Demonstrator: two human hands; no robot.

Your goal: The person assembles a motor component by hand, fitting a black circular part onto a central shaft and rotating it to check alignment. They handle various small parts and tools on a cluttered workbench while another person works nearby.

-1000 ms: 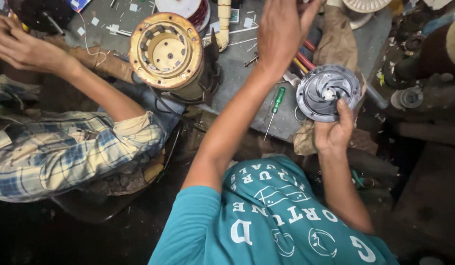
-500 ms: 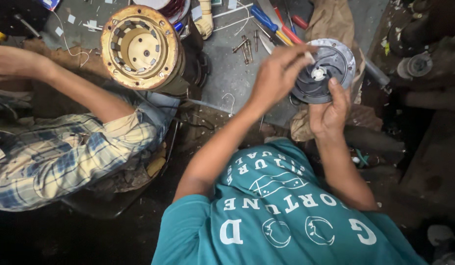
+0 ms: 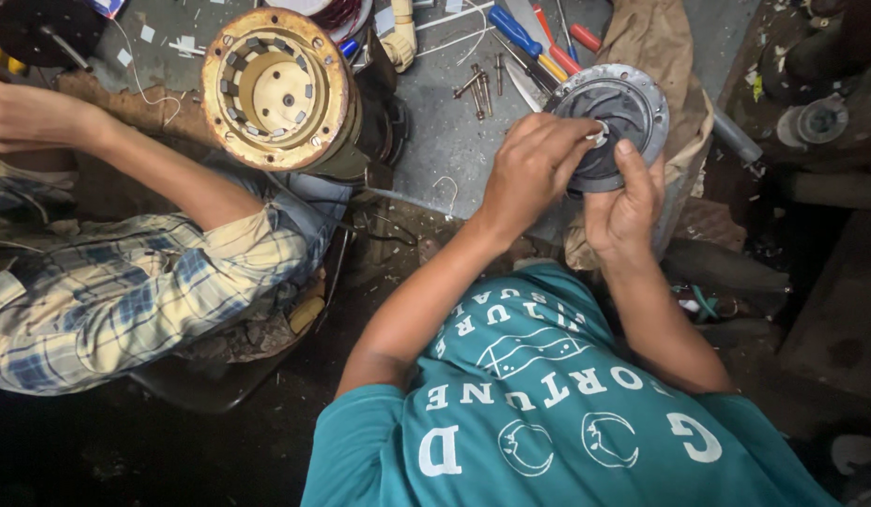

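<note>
A round grey metal disc [image 3: 635, 101] with curved ribs and a rim of bolt holes is gripped from below by my right hand [image 3: 628, 202], thumb laid across its face. My left hand [image 3: 534, 164] reaches in from the left. Its fingertips pinch a small pale part [image 3: 601, 132] at the disc's hub. The disc is held tilted above a brown cloth [image 3: 662, 42] on the grey work surface [image 3: 445, 141]. My teal shirt fills the bottom of the view.
A rusty yellow cylindrical motor housing [image 3: 280, 89] stands at top left, open end up. A co-worker in a plaid shirt stretches an arm [image 3: 172, 183] to the left. Screwdrivers [image 3: 524, 38] and loose bolts [image 3: 477, 89] lie beyond the disc. Dark metal parts [image 3: 816, 117] sit at right.
My left hand has drawn back from a far reach over the table and closed on the disc's hub. My right hand has kept hold of the disc, which now sits closer to me.
</note>
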